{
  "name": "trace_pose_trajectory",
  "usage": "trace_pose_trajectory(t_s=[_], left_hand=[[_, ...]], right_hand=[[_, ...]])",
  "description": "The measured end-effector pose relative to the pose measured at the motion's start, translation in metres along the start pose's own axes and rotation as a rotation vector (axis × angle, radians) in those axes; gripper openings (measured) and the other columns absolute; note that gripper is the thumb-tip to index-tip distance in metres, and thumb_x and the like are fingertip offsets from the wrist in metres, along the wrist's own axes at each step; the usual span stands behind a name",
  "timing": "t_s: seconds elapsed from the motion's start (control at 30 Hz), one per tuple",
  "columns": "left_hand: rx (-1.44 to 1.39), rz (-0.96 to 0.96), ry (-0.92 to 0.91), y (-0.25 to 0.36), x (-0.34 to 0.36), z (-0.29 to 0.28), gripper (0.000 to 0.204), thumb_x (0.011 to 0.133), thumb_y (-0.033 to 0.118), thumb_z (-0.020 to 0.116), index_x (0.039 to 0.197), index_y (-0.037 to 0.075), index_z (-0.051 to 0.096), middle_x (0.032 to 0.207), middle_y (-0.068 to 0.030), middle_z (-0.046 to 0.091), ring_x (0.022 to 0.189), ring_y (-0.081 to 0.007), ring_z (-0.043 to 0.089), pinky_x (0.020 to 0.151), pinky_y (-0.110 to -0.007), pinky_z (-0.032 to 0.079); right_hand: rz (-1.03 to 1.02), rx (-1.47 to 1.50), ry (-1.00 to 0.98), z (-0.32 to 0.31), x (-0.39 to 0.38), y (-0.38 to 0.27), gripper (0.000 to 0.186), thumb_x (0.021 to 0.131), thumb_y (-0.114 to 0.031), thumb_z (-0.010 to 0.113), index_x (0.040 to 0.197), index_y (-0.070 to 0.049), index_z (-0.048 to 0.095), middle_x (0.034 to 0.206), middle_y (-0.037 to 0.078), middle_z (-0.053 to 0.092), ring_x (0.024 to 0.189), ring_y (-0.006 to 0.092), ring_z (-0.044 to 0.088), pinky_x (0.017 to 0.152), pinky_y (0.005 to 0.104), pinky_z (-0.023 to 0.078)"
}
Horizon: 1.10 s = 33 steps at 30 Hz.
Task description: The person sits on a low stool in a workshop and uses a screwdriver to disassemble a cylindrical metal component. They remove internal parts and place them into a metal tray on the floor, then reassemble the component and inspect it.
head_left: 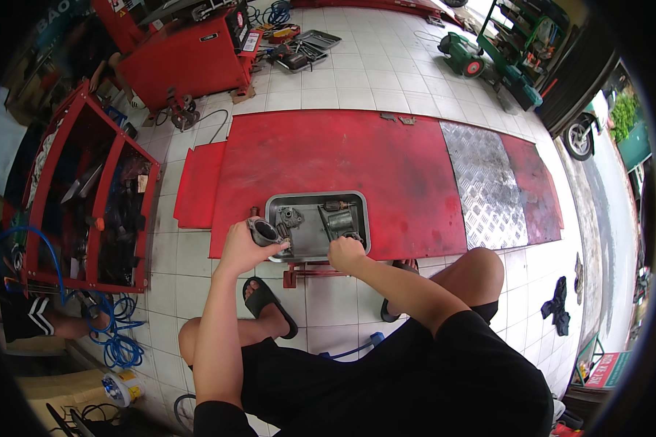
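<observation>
Hands: 2, left hand (242, 250) and right hand (346, 255). Hollow metal part (264, 231) in the left: 1. Tray (310, 240): 1. Red platform (328, 153): 1. Loose metal parts (291, 217) in tray: at least 2, overlap hides exact count. Sandals (261, 299): 2. Red rack (112, 175): 1. Red cabinet (186, 65): 1. Green machine (459, 54): 1. Bucket (129, 384): 1.

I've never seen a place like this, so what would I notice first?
The big red platform across the middle would probably catch your eye first. On its near edge sits a grey tray of metal parts; at its left rim the left hand holds a hollow piece. Blue hoses coil at lower left.
</observation>
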<state>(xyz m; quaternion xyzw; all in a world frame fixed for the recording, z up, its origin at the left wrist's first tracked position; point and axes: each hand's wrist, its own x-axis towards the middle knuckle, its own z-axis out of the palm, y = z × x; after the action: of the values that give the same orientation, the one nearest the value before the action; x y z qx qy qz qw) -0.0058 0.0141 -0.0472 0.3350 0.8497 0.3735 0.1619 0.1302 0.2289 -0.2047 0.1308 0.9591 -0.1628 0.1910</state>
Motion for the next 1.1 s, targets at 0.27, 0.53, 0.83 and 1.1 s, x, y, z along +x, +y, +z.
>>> trace_pose_trajectory(t_s=[0.27, 0.53, 0.83, 1.1], left_hand=[[-0.511, -0.414, -0.383, -0.049, 0.014, 0.092, 0.056, 0.072, 0.020, 0.088, 0.116, -0.003, 0.063, 0.109, -0.0096, 0.068, 0.101, -0.0157, 0.064, 0.089, -0.031, 0.051], [0.275, -0.365, 0.019, -0.093, 0.055, 0.167, 0.075, 0.061, 0.038, 0.088, 0.117, -0.005, 0.063, 0.117, -0.0240, 0.065, 0.115, -0.0366, 0.061, 0.098, -0.043, 0.049], [0.474, -0.728, 0.137, -0.041, 0.062, 0.187, 0.074, 0.066, 0.039, 0.089, 0.124, 0.008, 0.054, 0.121, -0.0158, 0.065, 0.113, -0.0342, 0.063, 0.092, -0.045, 0.054], [0.585, -0.349, 0.225, -0.056, 0.040, 0.167, 0.060, 0.072, 0.034, 0.084, 0.118, 0.009, 0.056, 0.121, -0.0082, 0.053, 0.115, -0.0319, 0.057, 0.091, -0.046, 0.052]], right_hand=[[0.138, 0.433, -0.102, -0.073, -0.040, 0.018, 0.033, 0.087, -0.027, 0.062, 0.092, 0.003, 0.072, 0.095, 0.025, 0.071, 0.098, 0.0408, 0.069, 0.085, 0.0471, 0.057], [-0.098, 0.339, 0.250, -0.183, -0.113, 0.031, 0.023, 0.082, -0.019, 0.062, 0.075, 0.002, 0.069, 0.078, 0.024, 0.069, 0.077, 0.0402, 0.070, 0.070, 0.0480, 0.057], [-0.208, 0.393, 0.421, -0.200, -0.122, 0.052, 0.028, 0.086, -0.021, 0.059, 0.071, 0.002, 0.066, 0.062, 0.022, 0.062, 0.061, 0.0412, 0.065, 0.062, 0.0502, 0.055], [-0.146, 0.412, 0.455, -0.209, -0.124, 0.056, 0.029, 0.083, -0.023, 0.060, 0.071, 0.002, 0.068, 0.069, 0.024, 0.065, 0.070, 0.0408, 0.068, 0.069, 0.0486, 0.056]])
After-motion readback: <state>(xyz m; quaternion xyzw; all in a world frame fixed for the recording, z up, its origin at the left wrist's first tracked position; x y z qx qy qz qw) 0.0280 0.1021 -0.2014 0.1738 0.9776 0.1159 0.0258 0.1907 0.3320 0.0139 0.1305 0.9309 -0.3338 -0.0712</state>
